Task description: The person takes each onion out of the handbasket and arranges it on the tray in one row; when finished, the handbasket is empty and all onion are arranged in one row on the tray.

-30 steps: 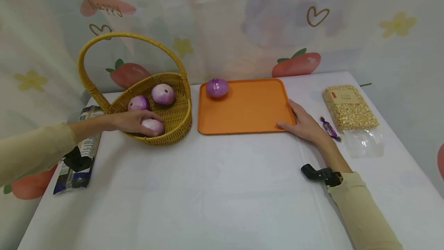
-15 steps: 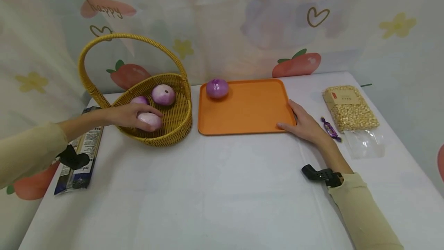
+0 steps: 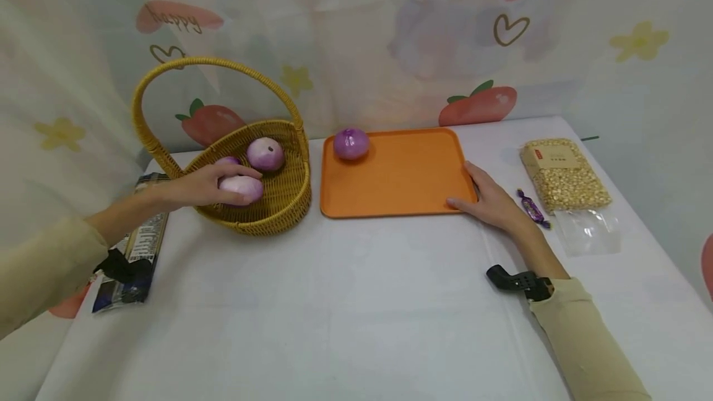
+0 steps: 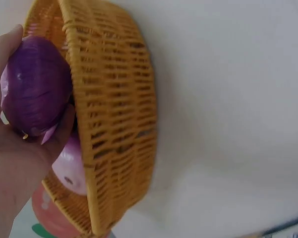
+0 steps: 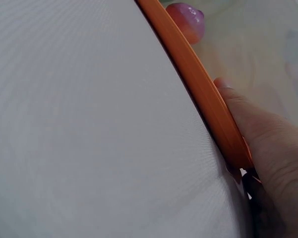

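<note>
My left hand (image 3: 203, 185) grips a purple onion (image 3: 242, 190) at the near side of the yellow wicker basket (image 3: 281, 215). In the left wrist view the thumb and fingers curl round the onion (image 4: 37, 87), which sits at the level of the basket rim (image 4: 82, 99). Behind it in the basket lies another onion (image 3: 265, 154), and a third is mostly covered by the hand. My right hand (image 3: 492, 202) holds the right edge of the orange tray (image 3: 406, 172), its thumb over the rim. One onion (image 3: 351, 144) rests in the tray's far left corner.
A bag of yellow kernels (image 3: 565, 172) and a purple wrapped candy (image 3: 533, 208) lie right of the tray. A dark flat packet (image 3: 147, 240) lies left of the basket, partly under the left arm. The basket's tall handle (image 3: 223, 62) arches above it. A patterned cloth hangs behind.
My left hand has closed round the near onion and raised it slightly from lower in the basket. The right hand stays at the tray edge. The view has shifted a little.
</note>
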Available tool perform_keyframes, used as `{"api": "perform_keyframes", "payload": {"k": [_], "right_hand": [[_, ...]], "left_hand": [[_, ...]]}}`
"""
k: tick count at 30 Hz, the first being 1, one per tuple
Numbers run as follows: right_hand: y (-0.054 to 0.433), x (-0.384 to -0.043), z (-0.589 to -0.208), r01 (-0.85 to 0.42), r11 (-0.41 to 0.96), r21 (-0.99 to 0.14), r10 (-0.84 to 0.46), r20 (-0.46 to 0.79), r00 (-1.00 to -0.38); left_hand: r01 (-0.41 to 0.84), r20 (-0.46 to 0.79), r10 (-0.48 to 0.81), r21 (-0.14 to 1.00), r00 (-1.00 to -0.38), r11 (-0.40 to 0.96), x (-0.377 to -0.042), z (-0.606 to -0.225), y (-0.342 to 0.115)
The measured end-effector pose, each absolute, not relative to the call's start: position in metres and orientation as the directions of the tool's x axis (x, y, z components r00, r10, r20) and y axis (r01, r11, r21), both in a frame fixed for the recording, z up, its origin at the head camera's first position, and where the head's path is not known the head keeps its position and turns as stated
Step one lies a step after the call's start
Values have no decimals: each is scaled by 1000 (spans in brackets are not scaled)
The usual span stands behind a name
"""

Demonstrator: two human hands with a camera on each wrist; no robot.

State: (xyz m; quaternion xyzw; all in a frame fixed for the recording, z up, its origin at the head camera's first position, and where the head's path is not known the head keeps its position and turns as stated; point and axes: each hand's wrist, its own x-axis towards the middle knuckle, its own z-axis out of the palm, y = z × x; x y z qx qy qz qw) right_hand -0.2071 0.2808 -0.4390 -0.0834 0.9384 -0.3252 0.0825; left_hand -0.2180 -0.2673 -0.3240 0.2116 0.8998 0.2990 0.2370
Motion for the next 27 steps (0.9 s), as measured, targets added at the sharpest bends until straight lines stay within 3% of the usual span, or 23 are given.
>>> {"api": "perform_keyframes", "payload": {"k": [12, 20, 27], "right_hand": [[280, -205, -437, -112, 762, -638, -219, -91, -971], [281, -205, -438, -111, 765, -635, -217, -91, -972], [281, -205, -437, -112, 769, -629, -214, -89, -973]], "left_hand": [[136, -182, 399, 751, -899, 647, -205, -328, -252], [190, -80, 421, 805, -904, 562, -199, -330, -241], [178, -82, 379, 778, -922, 602, -198, -335, -236]]}}
